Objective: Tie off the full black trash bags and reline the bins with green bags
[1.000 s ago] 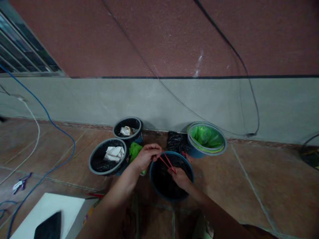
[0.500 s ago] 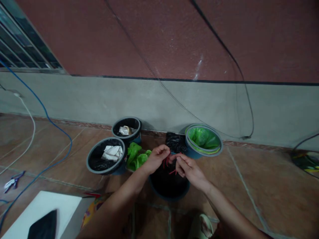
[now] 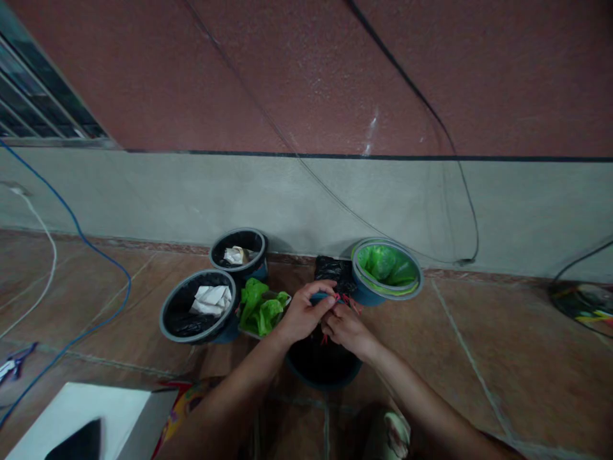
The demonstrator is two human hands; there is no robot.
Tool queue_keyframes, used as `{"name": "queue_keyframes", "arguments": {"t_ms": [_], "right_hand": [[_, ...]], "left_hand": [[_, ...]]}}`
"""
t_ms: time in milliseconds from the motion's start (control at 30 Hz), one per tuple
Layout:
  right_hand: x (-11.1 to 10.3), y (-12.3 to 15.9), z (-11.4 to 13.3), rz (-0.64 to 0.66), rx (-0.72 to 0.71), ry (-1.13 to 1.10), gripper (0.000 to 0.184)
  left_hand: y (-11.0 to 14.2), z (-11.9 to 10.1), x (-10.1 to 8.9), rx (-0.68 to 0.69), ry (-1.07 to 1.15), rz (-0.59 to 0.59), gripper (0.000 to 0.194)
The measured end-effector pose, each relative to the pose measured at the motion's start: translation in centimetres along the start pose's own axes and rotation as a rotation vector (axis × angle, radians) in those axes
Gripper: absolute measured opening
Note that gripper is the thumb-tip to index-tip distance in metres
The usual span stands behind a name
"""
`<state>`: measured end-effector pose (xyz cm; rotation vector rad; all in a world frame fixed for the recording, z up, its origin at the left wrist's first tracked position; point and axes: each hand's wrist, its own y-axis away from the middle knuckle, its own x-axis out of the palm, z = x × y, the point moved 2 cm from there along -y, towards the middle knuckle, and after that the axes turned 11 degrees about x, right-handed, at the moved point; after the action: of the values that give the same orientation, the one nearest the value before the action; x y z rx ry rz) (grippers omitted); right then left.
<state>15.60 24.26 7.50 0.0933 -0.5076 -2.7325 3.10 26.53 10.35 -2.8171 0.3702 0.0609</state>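
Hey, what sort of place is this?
Probably a home's patio or porch, though it could be indoors: there's a tiled floor, a two-tone wall and a barred window.

likely a home, tiled floor (image 3: pixel 536 338), barred window (image 3: pixel 41 86), painted wall (image 3: pixel 287 70), white slipper (image 3: pixel 396 434)

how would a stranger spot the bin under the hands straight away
Start at the two-tone wall and drop to the tiled floor. Go to the blue bin nearest the viewer, beneath the left hand and right hand. Red strings hang over its dark inside, unlike the green-lined bin and the two bins showing white paper.
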Motion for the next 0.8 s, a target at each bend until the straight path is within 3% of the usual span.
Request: {"name": "queue_keyframes", "arguments": {"t_ms": [67,100,200,267,333,433,533,700,800], "right_hand": [[-0.4,0.3,0.6,0.012,0.016,0.008,0.046],[-0.8,0.5,0.9,0.027,0.030,-0.005,0.048],[-2.1,0.9,1.7,0.046,0.054,-0.104,0.051],[-3.0,1.0,1.9,0.024,0.069,-0.173,0.050],[-3.9,0.9,1.8,-0.019,0.088,-0.232,0.049],[-5.0,0.9,1.8,-0.118,0.083,-0.268,0.054],[-5.1,1.4,2.2,-0.126,0.040,-0.233,0.059],[-3.8,1.6,2.4,0.041,-0.038,-0.144,0.062],[-3.9,0.7,1.8,0.024,-0.011,-0.230,0.061]], "left_hand": [[0.2,1.6,-0.4,-0.088,0.038,-0.054,0.021],[0.3,2.4,-0.4,-0.142,0.069,-0.022,0.020],[1.2,4.2,0.5,-0.227,0.138,0.282,0.016],[1.7,4.9,1.0,-0.224,0.116,0.406,0.017],[1.9,5.4,1.1,-0.212,0.005,0.363,0.022],[1.8,6.4,0.8,-0.226,-0.206,0.204,0.029],[1.7,7.1,0.9,-0.241,-0.337,0.215,0.030],[2.3,6.6,2.6,-0.130,-0.322,0.530,0.029],[2.5,6.2,2.7,-0.172,-0.277,0.694,0.023]]}}
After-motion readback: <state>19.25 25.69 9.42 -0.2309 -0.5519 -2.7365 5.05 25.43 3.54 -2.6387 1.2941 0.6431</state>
